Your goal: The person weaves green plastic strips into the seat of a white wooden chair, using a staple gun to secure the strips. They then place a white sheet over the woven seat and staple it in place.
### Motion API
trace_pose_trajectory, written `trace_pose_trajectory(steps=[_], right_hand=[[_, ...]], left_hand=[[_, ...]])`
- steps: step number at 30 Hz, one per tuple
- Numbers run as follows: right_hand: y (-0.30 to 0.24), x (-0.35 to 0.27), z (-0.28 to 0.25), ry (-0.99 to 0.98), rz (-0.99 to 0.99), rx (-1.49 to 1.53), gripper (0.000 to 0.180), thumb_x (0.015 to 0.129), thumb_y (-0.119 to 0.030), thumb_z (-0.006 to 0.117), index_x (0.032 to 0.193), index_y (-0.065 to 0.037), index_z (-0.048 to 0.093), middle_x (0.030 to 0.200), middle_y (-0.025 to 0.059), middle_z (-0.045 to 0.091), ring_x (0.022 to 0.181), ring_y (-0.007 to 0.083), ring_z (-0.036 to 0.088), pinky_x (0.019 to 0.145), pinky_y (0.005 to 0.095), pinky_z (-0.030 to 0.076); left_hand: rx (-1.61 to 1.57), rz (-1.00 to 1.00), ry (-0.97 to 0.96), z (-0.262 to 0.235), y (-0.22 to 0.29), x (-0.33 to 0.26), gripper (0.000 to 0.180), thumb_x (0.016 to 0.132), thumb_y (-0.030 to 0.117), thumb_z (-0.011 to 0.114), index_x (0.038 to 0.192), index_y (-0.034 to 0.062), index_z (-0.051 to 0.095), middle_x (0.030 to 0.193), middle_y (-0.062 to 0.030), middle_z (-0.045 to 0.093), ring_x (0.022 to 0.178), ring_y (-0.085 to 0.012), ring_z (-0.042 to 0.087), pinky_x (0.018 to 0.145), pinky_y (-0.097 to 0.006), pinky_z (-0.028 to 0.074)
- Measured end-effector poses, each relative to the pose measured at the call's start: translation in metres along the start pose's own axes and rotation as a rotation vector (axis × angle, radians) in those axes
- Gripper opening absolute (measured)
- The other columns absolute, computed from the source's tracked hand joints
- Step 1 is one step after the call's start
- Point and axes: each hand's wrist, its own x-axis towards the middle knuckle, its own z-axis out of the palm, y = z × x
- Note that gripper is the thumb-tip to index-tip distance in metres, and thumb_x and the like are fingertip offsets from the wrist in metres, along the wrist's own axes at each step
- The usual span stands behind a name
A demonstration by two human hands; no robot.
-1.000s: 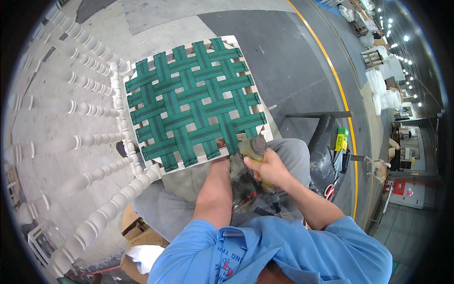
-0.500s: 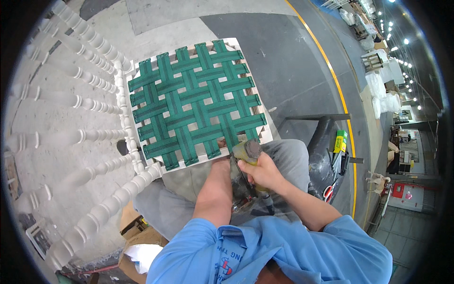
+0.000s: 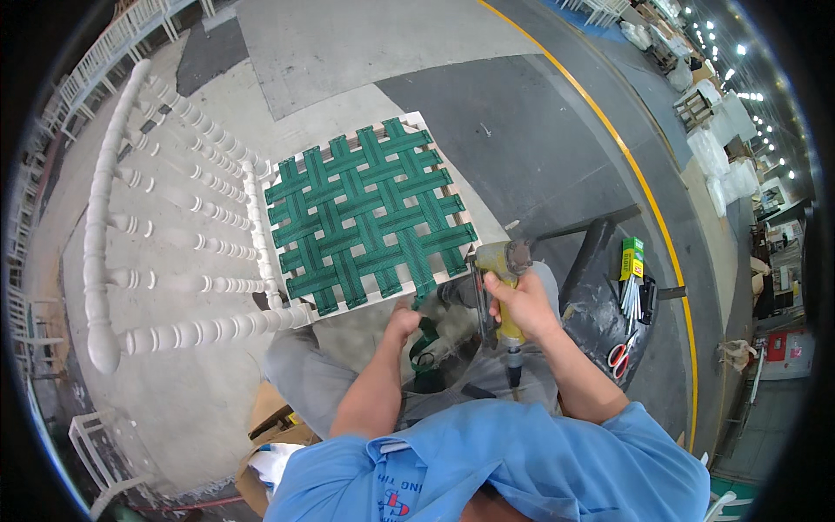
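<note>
A white chair with turned spindles stands tilted in front of me, its seat covered by woven green webbing. From the seat's near edge a loose green webbing strap hangs down between my knees. Close under that edge is my left hand, its fingers closed at the top of the strap and partly hidden. My right hand is wrapped around the handle of a yellow staple gun. The gun is upright, just right of the seat's near right corner, apart from the webbing. An air hose fitting shows at its lower end.
On a black padded stool at my right lie red-handled scissors, a green-yellow box and several grey staple strips. A cardboard box with white material sits at lower left. A yellow line crosses the floor.
The staple gun has moved off the seat's near edge to the right in my right hand. My left hand has come out from beneath the seat. The view has shifted, showing more chair back.
</note>
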Motion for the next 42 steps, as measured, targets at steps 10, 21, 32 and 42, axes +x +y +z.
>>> trace_pose_trajectory(steps=[10,21,32,42], right_hand=[[0.018,-0.008,-0.008,-0.074,0.069,0.0,0.025,0.1,-0.024,0.07,0.11,-0.002,0.062,0.085,0.0016,0.063,0.057,0.0104,0.058,0.047,0.0277,0.046],[0.037,0.033,0.029,-0.189,0.214,-0.161,0.029,0.1,-0.027,0.07,0.112,-0.003,0.059,0.085,0.0012,0.061,0.055,0.0097,0.056,0.045,0.0269,0.045],[0.039,0.052,0.043,-0.164,0.256,-0.298,0.03,0.099,-0.029,0.071,0.11,-0.003,0.061,0.081,-0.0004,0.062,0.056,0.0094,0.056,0.048,0.0279,0.045],[0.037,0.055,0.054,-0.133,0.258,-0.423,0.033,0.099,-0.027,0.071,0.117,-0.002,0.059,0.079,0.0009,0.062,0.055,0.01,0.056,0.047,0.029,0.045]], left_hand=[[-0.318,-0.042,-0.459,-0.017,0.017,-0.105,0.016,0.1,0.016,0.066,0.11,0.004,0.073,0.095,-0.0019,0.073,0.079,-0.0131,0.064,0.078,-0.032,0.053],[-0.363,0.002,-0.361,-0.072,0.145,-0.008,0.027,0.105,0.025,0.056,0.118,0.0024,0.063,0.102,-0.0073,0.078,0.057,-0.0067,0.057,0.047,-0.025,0.046],[-0.366,-0.082,-0.441,-0.068,0.139,0.032,0.029,0.107,0.026,0.052,0.119,0.0041,0.068,0.104,-0.004,0.078,0.067,-0.0055,0.06,0.047,-0.024,0.039],[-0.4,-0.091,-0.467,-0.072,0.139,0.037,0.028,0.106,0.026,0.053,0.118,0.0051,0.068,0.1,-0.0029,0.077,0.074,-0.0077,0.062,0.055,-0.029,0.042]])
